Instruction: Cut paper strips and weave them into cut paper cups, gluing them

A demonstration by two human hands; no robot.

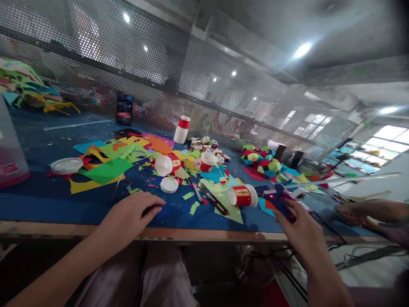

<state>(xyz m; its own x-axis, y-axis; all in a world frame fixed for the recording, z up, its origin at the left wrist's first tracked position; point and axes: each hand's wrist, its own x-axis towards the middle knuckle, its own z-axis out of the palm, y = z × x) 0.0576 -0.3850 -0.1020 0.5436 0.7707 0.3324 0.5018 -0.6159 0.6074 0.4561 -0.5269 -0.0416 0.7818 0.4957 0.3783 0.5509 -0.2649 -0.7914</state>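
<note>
My left hand (136, 213) is at the table's front edge, thumb and index finger pinched on what looks like a small dark blue paper piece (164, 212). At the right, my right hand (302, 226) has its fingers around a dark blue glue gun (279, 200) with a lit red light. A red and white paper cup (243, 196) lies on its side just left of the gun. Scissors (214, 200) with dark handles rest between my hands, beside small green paper scraps (193, 209). A white lid (169, 184) lies beyond my left fingertips.
Coloured paper sheets (108, 170) cover the table's middle. Farther back are stacked cups (182, 129) and a colourful paper ball (262, 160). A plastic container (11, 149) stands at left. Another person's hand (354, 215) is at far right. Cables (329, 230) hang near the right edge.
</note>
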